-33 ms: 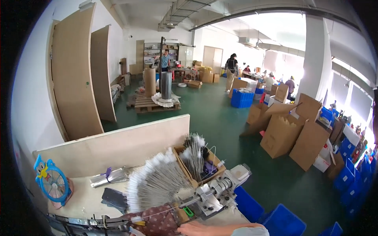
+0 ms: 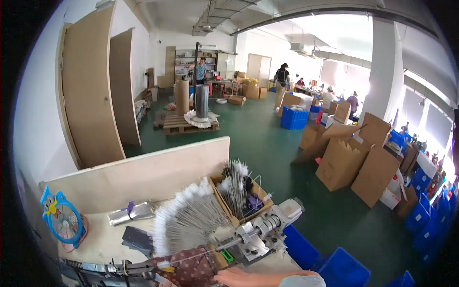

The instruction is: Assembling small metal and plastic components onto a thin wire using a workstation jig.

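My right hand [image 2: 233,276] comes in from the lower right, beside the brown polka-dot cloth [image 2: 189,264]. Its fingers run down to the picture's lower edge, so whether they grip anything is hidden. Just beyond it stands a small metal bench machine [image 2: 260,234] with a green part [image 2: 226,257] near its base. A thin rod [image 2: 186,259] runs from the machine leftward over the cloth toward a dark metal rail [image 2: 95,270]. My left hand is out of sight. Many thin wires with white fluffy ends [image 2: 186,222] lie fanned out on the table behind the cloth.
A cardboard box [image 2: 241,201] of more wire brushes sits behind the machine. At the left are a blue toy-shaped fan [image 2: 63,221], a clear-wrapped bundle [image 2: 130,214] and a dark grey sheet [image 2: 137,240]. A pale board [image 2: 143,170] borders the table. Blue crates [image 2: 343,269] stand at right.
The whole view has shifted very slightly. My right hand appears a little higher and further left in the picture, still beside the polka-dot cloth.
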Demonstrator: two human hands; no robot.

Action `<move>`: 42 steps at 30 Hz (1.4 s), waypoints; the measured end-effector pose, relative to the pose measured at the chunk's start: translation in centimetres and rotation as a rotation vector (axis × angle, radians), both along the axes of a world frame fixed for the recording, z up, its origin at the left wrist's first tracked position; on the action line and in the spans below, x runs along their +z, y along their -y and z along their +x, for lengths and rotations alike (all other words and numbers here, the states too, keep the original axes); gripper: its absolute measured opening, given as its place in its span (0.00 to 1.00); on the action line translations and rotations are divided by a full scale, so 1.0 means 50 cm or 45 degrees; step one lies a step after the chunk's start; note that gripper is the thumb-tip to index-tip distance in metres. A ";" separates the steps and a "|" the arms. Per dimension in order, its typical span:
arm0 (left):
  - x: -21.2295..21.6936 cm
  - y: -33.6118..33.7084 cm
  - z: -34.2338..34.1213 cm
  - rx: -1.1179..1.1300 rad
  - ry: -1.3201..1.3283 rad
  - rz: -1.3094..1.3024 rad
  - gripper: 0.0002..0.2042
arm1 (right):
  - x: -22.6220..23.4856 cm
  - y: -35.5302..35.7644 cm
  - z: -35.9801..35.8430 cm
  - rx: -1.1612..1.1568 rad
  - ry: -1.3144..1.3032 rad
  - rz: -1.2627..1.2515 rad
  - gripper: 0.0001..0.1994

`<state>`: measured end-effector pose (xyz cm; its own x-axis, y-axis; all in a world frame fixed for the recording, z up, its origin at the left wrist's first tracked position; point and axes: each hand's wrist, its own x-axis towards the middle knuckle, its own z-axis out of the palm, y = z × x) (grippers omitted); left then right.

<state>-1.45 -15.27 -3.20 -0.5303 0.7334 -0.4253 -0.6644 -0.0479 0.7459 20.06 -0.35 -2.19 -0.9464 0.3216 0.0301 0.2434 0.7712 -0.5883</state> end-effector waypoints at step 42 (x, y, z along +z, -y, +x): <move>0.096 -0.313 0.078 -0.507 -2.680 -0.104 0.05 | 0.142 -0.170 -0.045 -0.667 -0.400 0.393 0.04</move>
